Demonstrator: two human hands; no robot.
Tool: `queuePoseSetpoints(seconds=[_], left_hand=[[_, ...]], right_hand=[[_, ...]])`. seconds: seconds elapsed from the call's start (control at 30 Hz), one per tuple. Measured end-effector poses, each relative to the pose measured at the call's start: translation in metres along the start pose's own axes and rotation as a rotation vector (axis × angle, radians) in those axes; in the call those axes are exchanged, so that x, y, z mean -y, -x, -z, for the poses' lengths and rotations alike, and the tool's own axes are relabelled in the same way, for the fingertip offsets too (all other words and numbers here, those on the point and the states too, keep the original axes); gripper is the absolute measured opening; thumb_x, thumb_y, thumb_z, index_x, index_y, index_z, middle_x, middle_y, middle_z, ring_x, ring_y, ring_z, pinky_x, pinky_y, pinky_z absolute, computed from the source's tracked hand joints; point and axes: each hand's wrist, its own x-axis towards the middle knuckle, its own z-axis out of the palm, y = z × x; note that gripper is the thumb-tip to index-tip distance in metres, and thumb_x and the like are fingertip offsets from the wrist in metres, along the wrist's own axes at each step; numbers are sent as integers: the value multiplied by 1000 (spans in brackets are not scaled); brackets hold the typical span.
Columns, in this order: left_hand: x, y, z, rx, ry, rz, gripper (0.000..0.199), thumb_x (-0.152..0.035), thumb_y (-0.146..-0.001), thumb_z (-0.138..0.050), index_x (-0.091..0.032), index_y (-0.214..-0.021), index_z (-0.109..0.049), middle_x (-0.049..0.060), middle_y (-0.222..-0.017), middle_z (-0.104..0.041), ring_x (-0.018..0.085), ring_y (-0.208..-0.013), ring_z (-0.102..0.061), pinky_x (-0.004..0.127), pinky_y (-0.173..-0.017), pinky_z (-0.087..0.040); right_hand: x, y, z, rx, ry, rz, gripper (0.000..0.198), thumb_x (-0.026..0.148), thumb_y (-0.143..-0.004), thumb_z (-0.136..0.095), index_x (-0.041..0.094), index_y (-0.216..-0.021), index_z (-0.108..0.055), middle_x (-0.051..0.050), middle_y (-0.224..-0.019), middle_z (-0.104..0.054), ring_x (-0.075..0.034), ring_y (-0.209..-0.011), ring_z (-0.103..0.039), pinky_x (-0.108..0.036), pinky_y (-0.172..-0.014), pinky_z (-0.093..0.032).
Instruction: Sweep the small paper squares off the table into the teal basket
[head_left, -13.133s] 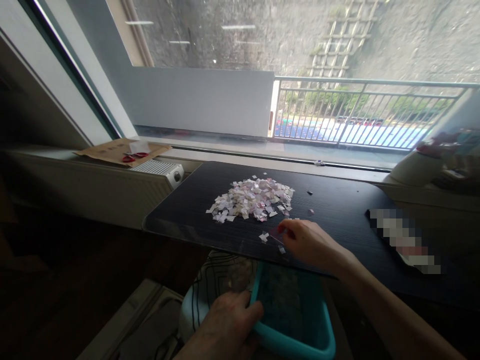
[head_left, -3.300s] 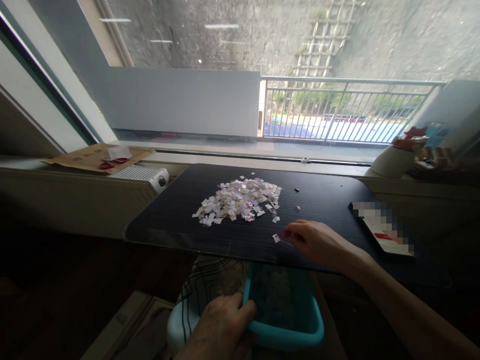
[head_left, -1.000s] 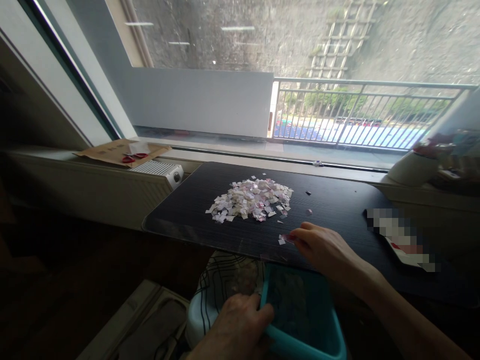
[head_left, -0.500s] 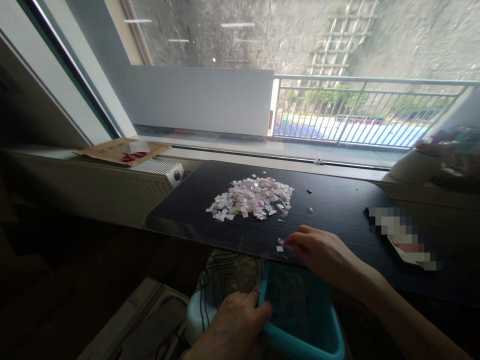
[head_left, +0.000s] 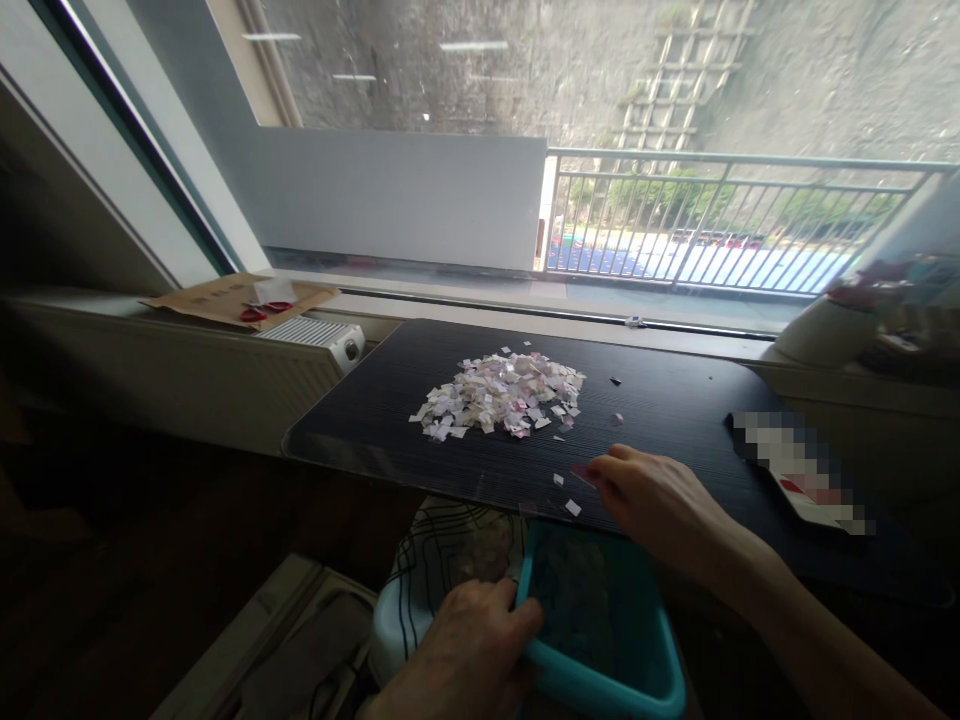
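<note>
Scraps of white, cream and pinkish material (head_left: 499, 392) lie in a loose heap on the dark bench (head_left: 675, 405), left of its middle and well apart from its front edge. The right hand (head_left: 660, 500) is at the front of the bench, thumb and fingers drawn together in a pinch on a pink translucent piece (head_left: 581, 475) that juts out toward the heap. Just beside that piece, on the bench, a white square (head_left: 558, 480) and a second white square (head_left: 573, 508) lie apart from each other.

Below the front edge, the left hand (head_left: 476, 625) is closed over the rim of a turquoise tub (head_left: 600, 683), with the thumb on the inner side; pale, dim contents show inside, too dark to make out singly. Pale fabric with black lines (head_left: 424, 550) shows to the left of the tub.

A small dark object (head_left: 616, 380) and a pinkish scrap (head_left: 618, 419) lie to the right of the heap. Near the bench's right end rests a flat, dark-edged item (head_left: 814, 512), partly pixelated. Red-handled scissors (head_left: 266, 311) lie on brown paper (head_left: 199, 300) by the window, beside the radiator (head_left: 319, 338).
</note>
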Motion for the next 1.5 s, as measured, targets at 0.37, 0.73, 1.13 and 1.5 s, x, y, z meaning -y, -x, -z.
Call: queuePoseSetpoints(seconds=[0.37, 0.73, 1.13, 1.5], left_hand=[[-3, -8, -11, -75, -19, -39, 11, -26, -81, -62, -22, -90, -56, 3, -91, -60, 25, -83, -59, 34, -72, -46], [1, -4, -11, -106, -14, -30, 14, -28, -80, -66, -23, -88, -55, 1, -88, -59, 23, -79, -58, 32, -70, -45], [15, 7, -3, -160, 45, 8, 12, -19, -80, -64, -23, -83, -52, -1, -83, -56, 19, -78, -55, 27, -67, -39], [17, -8, -11, -196, -76, 9, 12, -27, -80, -65, -22, -82, -54, -1, -76, -56, 20, -73, -58, 26, -61, -40]], right_hand=[[45, -3, -16, 12, -44, 13, 24, 18, -90, -40, 20, -80, -61, -2, -76, -59, -13, -63, -55, -28, -55, -25], [14, 14, -12, -20, -166, -4, 25, 27, -93, -39, 23, -92, -64, -1, -81, -58, -13, -69, -55, -25, -60, -32], [-17, 14, -7, -9, -134, 16, 28, 28, -91, -39, 24, -99, -65, -2, -87, -63, -14, -74, -59, -24, -63, -38], [10, 56, 1, -61, -477, 128, 19, 25, -88, -47, 22, -96, -64, -3, -94, -62, -11, -75, -58, -20, -67, -42]])
